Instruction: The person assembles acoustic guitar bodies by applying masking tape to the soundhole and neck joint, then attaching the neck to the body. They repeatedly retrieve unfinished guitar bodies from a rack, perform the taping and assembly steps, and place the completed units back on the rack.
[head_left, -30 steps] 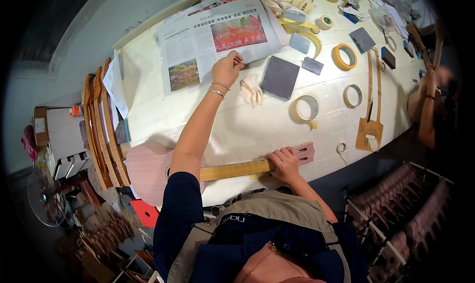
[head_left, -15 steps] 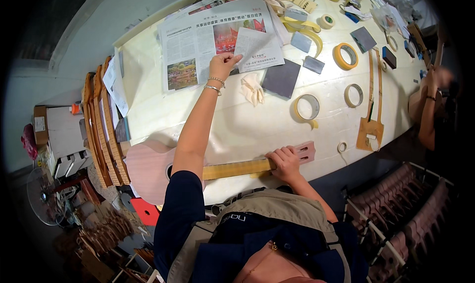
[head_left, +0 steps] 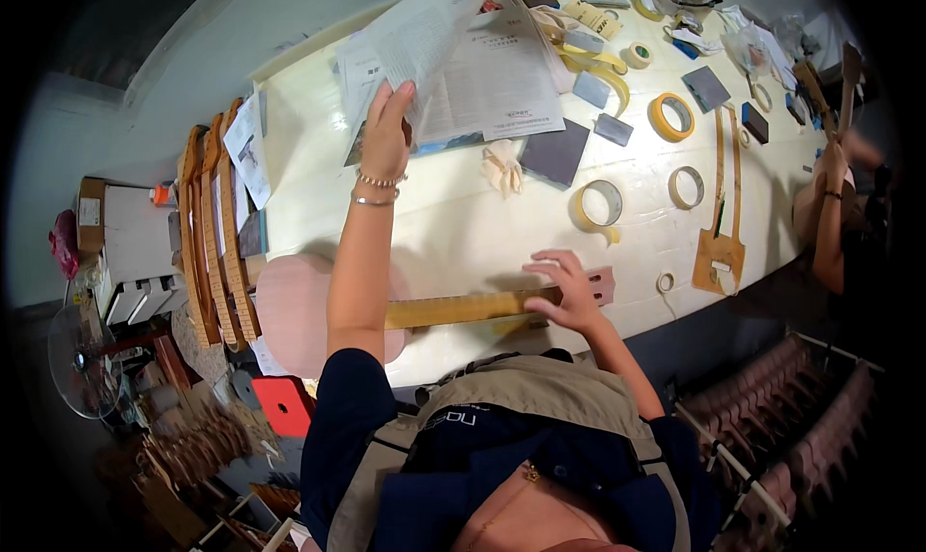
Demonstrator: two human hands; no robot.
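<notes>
An unfinished, pinkish ukulele [head_left: 307, 311] lies flat along the near side of the table, its body to the left. Yellow tape covers the fretboard [head_left: 463, 309], and the slotted headstock [head_left: 600, 286] points right. My left hand [head_left: 388, 133] is stretched out over the ukulele and grips the edge of a newspaper [head_left: 492, 75], whose sheet is lifted and curling over. My left forearm hides part of the body. Just above the neck, close to the headstock, my right hand [head_left: 569, 292] hovers with its fingers apart, holding nothing.
Right of the newspaper are a cloth glove [head_left: 502, 166], a dark sanding block [head_left: 555, 155] and tape rolls [head_left: 598, 205]. Several guitar necks [head_left: 207, 234] lean at the table's left end. A rack of pink bodies [head_left: 772, 398] stands lower right. Another person's arm [head_left: 830, 205] is at far right.
My left hand has moved left and pulled the newspaper sheet up and over. My right hand has let go of the ukulele's neck and spread its fingers.
</notes>
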